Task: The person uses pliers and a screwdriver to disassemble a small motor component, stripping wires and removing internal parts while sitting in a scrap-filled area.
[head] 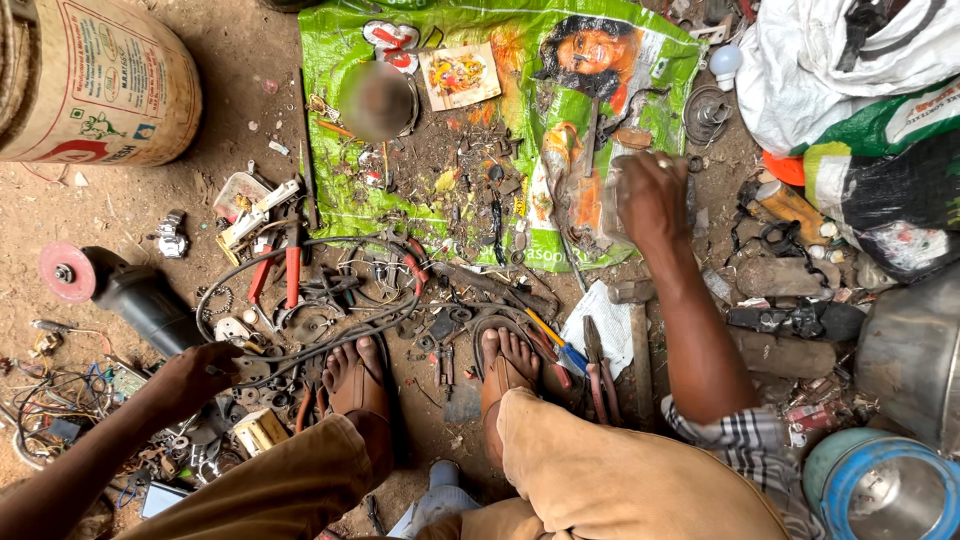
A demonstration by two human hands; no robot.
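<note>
Scrap metal [330,300] litters the dirt floor [240,100] so both hands can reach it: left hand [195,375], fingers curled on a black cable [300,345]; right hand [650,195] over the green sheet's [350,190] right edge, grip unclear.

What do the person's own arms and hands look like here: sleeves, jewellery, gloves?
Both hands are bare, no gloves. The right arm wears a short plaid sleeve, checked in grey, white and dark lines, ending near the elbow. The right hand has a ring on one finger. The left arm shows no sleeve in view, and the left hand has no visible jewellery.
</note>
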